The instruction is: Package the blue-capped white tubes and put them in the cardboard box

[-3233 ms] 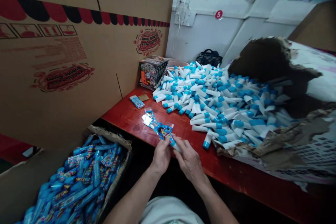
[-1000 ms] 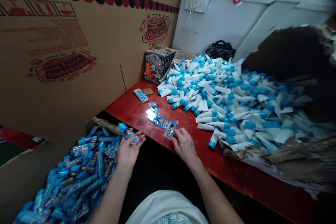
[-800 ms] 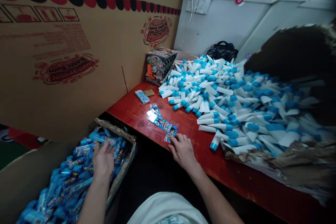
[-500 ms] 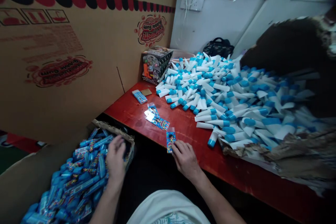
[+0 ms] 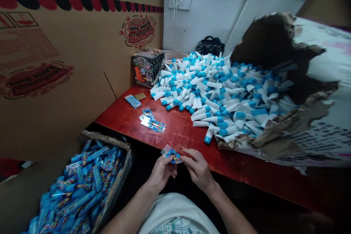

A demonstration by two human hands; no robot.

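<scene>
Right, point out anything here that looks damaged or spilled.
The printed packaging at right is torn open, and white-and-blue tubes lie spilled from the gap in a loose heap across the red table.

Small printed plastic packet (image 5: 172, 155) pinched between left hand (image 5: 161, 172) and right hand (image 5: 199, 171), just off the edge of a red wooden table (image 5: 175, 131). Near the left hand, an open carton (image 5: 109, 142) of blue-wrapped sticks; farther along the table, a heap of white tubes (image 5: 211, 95) with blue caps.

Red tabletop (image 5: 175, 131) runs from the right hand (image 5: 199, 172) to the tube heap (image 5: 208, 95); a carton rim (image 5: 117, 175) stands left.
</scene>
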